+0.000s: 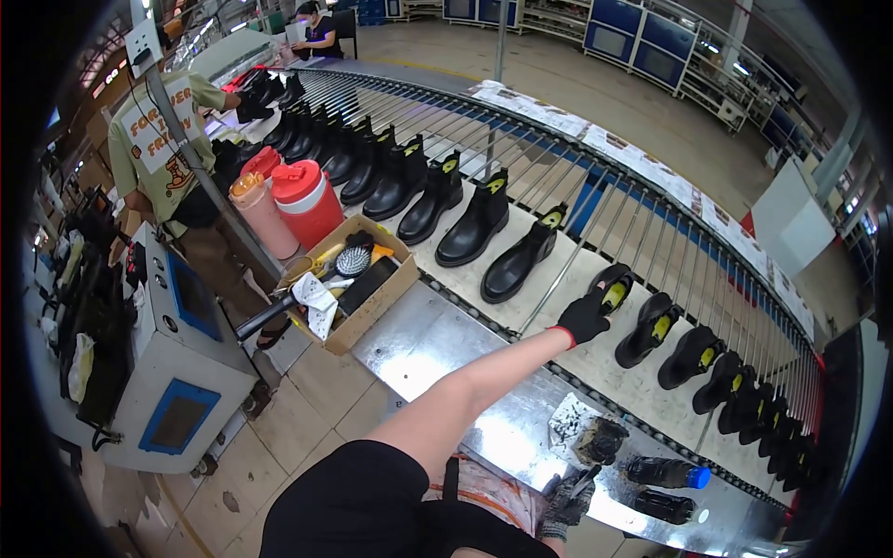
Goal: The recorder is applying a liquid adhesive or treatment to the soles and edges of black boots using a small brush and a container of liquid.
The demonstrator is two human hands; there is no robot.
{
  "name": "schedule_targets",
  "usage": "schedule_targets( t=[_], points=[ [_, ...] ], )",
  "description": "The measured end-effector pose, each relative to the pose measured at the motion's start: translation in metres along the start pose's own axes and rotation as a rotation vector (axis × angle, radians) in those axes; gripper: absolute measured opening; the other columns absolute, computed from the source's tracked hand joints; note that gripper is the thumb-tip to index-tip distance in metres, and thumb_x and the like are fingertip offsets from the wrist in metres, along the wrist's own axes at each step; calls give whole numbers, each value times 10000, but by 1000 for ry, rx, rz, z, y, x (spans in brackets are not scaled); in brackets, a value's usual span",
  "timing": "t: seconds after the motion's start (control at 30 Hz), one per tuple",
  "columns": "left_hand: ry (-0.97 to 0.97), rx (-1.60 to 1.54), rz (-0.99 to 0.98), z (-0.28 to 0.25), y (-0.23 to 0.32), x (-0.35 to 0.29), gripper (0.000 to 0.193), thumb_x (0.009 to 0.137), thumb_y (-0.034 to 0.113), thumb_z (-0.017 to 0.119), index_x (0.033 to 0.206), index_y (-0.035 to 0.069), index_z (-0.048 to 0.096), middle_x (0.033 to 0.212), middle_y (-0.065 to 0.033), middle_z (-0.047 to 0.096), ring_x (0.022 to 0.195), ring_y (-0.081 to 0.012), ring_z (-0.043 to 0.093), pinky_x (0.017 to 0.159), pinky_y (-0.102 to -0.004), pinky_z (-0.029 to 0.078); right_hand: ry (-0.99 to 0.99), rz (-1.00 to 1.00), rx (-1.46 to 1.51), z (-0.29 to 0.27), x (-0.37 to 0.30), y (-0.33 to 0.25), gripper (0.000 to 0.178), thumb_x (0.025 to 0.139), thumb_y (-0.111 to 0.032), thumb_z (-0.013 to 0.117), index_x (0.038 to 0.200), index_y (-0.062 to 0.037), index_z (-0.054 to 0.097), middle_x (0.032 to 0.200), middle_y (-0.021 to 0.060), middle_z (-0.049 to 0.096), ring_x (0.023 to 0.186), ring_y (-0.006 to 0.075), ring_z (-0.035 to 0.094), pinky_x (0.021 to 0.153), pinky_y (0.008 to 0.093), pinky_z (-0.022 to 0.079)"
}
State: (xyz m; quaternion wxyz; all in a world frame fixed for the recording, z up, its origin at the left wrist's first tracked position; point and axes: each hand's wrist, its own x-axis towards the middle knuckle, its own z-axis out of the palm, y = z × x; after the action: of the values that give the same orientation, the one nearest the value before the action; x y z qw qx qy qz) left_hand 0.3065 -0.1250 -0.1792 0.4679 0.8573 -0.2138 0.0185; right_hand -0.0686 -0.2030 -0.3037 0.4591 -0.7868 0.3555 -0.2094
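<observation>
My left hand [583, 319], in a black glove with a red cuff, reaches far out over the white conveyor belt [465, 274] and grips the heel of a black boot with a yellow tab [614, 284]. More black boots [474, 221] stand in a row along the belt on both sides of it. My right hand [566, 500], in a dark grey glove, stays low near my body and is closed around a small dark tool [586, 481]. Just above that hand lies a dirty rag or sponge [595, 437] on the metal table [437, 339].
An open cardboard box [358, 284] with brushes and rags sits at the table's left end, beside a red jug [307, 200] and a pink bottle [262, 216]. Two dark bottles [665, 472] lie at my right. A person in an olive shirt [158, 149] works near a grey-blue machine [177, 363].
</observation>
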Motion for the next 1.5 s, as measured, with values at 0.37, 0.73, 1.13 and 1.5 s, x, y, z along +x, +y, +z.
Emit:
schedule_targets(
  t=[0.37, 0.73, 1.13, 1.5],
  points=[
    [-268, 445, 311, -14, -62, -199, 598, 845, 404, 561, 1365, 154, 403, 1449, -253, 251, 1344, -429, 232, 1072, -574, 201, -84, -64, -142, -19, -14, -81, 421, 867, -318, 552, 1083, 43, 549, 955, 221, 598, 874, 381, 583, 762, 437, 446],
    [-220, 421, 319, -15, -65, -192, 571, 852, 395, 558, 1343, 133, 432, 1457, -236, 249, 1353, -411, 225, 1077, -562, 203, -18, -130, -174, -13, -10, -65, 427, 882, -338, 563, 1095, 33, 552, 965, 205, 610, 908, 365, 584, 761, 424, 457],
    [-240, 427, 300, -16, -63, -192, 563, 858, 403, 540, 1339, 130, 436, 1457, -237, 251, 1355, -408, 225, 1087, -542, 193, -107, -37, -201, -15, -6, -76, 472, 869, -371, 556, 1103, 38, 553, 1015, 226, 601, 944, 366, 584, 777, 426, 469],
    [-240, 408, 303, -11, -69, -192, 569, 843, 398, 562, 1334, 140, 436, 1459, -237, 243, 1357, -407, 219, 1079, -551, 206, 32, -798, -349, -3, 15, 33, 328, 818, -227, 636, 1052, -7, 567, 918, 275, 589, 722, 419, 596, 582, 550, 476]
  ],
)
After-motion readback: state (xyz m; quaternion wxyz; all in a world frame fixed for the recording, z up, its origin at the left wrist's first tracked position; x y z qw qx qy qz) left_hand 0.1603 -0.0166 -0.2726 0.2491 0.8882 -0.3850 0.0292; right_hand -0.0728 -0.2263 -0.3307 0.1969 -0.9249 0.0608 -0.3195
